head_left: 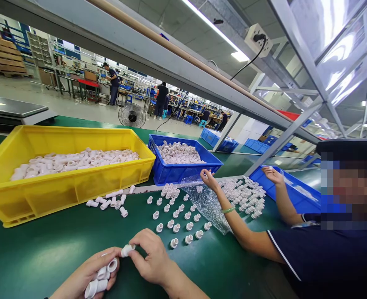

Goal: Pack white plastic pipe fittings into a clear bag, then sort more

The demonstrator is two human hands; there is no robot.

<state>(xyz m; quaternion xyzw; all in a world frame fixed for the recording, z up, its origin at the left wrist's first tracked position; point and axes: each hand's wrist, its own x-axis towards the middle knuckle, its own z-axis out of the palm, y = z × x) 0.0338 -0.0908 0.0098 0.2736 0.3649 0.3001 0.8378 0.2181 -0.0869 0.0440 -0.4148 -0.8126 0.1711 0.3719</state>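
Note:
Several white plastic pipe fittings (101, 272) lie bunched in my left hand (86, 268), its fingers curled round them. Between both hands, one more white pipe fitting (128, 250) is pinched; the thumb and forefinger of my right hand (154, 257) grip its right end, and my left fingertips touch its left end. Beyond my hands, white fittings (176, 227) stand upright in loose rows on the green tabletop (46, 253). A small heap of fittings (113, 201) lies on its side by the yellow bin.
A yellow bin (68, 187) and a blue bin (186, 170) of fittings stand behind. At right, a co-worker (326, 253) reaches over plastic film (202, 203) and more standing fittings (242, 193), near another blue bin (302, 191). A metal beam (171, 45) crosses overhead.

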